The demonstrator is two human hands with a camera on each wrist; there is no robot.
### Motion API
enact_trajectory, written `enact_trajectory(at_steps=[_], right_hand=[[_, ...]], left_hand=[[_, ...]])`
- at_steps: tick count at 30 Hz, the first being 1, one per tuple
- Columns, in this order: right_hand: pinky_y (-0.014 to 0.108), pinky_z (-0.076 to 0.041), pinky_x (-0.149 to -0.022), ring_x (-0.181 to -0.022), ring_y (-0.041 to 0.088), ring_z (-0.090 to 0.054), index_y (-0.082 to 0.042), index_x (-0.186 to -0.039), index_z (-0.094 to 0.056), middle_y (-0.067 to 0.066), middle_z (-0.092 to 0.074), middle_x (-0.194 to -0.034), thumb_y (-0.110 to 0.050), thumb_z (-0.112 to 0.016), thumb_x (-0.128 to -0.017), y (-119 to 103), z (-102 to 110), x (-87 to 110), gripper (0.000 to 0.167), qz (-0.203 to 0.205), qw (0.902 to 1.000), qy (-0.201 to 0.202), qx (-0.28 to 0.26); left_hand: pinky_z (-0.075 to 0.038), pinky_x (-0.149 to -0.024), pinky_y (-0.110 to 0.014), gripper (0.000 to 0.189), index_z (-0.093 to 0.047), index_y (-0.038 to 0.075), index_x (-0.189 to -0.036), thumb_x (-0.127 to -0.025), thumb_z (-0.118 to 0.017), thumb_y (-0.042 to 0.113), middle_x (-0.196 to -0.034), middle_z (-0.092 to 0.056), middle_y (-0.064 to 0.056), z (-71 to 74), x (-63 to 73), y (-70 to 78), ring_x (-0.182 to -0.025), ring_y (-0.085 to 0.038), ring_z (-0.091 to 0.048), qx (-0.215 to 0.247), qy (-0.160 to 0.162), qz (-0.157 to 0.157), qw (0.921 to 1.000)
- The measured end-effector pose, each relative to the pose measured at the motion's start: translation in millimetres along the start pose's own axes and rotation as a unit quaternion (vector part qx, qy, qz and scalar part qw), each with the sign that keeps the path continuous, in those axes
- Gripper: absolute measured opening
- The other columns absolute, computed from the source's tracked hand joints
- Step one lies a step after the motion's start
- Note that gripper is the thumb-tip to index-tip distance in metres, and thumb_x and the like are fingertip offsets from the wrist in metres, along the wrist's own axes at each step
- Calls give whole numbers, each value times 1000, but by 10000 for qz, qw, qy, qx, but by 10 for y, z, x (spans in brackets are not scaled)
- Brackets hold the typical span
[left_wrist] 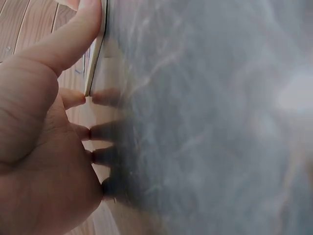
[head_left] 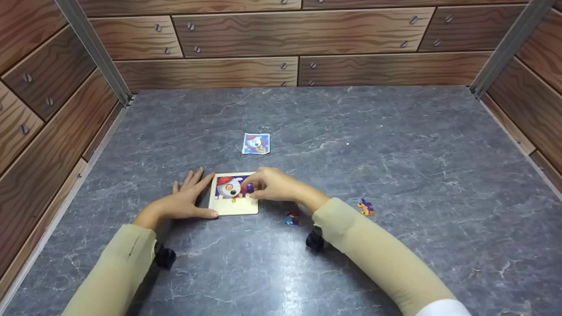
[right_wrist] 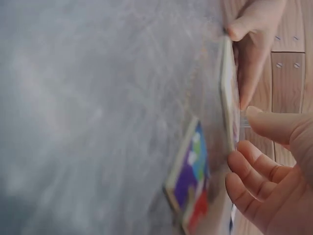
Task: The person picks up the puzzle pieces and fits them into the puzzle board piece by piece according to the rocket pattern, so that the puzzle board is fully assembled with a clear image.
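A pale-framed puzzle board (head_left: 235,207) lies on the table, its upper part filled with a white, red and purple picture and its lower part bare. My left hand (head_left: 186,202) is spread at the board's left edge, thumb at the near corner and index finger near the far corner. Its thumb (left_wrist: 73,44) lies along the board edge in the left wrist view. Over the board's right side, my right hand (head_left: 274,184) has thumb and index finger about a purple puzzle piece (head_left: 250,188). The right fingers (right_wrist: 259,174) partly hide the board's right edge.
A loose puzzle piece (head_left: 291,217) lies right of the board, near the right wrist. Another purple and orange piece (head_left: 365,207) is beyond the right forearm. A small picture card (head_left: 256,144) lies behind the board. Wood-patterned walls (head_left: 303,35) enclose the table.
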State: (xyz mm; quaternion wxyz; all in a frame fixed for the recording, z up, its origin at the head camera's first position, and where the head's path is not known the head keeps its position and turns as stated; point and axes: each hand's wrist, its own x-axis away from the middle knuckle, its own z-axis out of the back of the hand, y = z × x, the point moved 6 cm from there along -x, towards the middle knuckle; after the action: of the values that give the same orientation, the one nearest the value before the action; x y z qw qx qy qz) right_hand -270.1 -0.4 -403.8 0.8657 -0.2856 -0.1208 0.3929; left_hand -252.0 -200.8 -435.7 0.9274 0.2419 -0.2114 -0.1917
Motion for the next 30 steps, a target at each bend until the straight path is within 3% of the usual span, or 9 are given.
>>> enact_trajectory(at_steps=[7, 20, 30], right_hand=[[27, -50, -74, -81, 19, -61, -2, -116, -63, 11, -62, -95, -12, -69, -83, 22, 151, 329, 35, -197, 9987, 104, -469], [27, -50, -71, -78, 16, -61, 1, -115, -63, 11, -64, -95, -14, -70, -83, 164, 212, 893, 36, -431, 9965, 275, -669], [28, -47, -71, -79, 17, -56, -1, -108, -63, 6, -59, -91, -18, -75, -78, 160, 157, 1084, 37, -476, 9981, 361, -125]], left_hand=[[19, -96, -65, 107, -1, 19, -151, -76, -68, 56, -151, 21, -18, -26, -6, -31, -134, -37, 25, 138, -168, 97, 9997], [21, -94, -65, 107, -1, 19, -151, -76, -67, 57, -150, 23, -17, -36, -5, -48, -133, -37, 27, 246, -156, 154, 9995], [22, -94, -64, 107, 0, 20, -151, -76, -67, 56, -150, 24, -16, -42, -6, -26, -133, -35, 28, 369, -195, 167, 9990]])
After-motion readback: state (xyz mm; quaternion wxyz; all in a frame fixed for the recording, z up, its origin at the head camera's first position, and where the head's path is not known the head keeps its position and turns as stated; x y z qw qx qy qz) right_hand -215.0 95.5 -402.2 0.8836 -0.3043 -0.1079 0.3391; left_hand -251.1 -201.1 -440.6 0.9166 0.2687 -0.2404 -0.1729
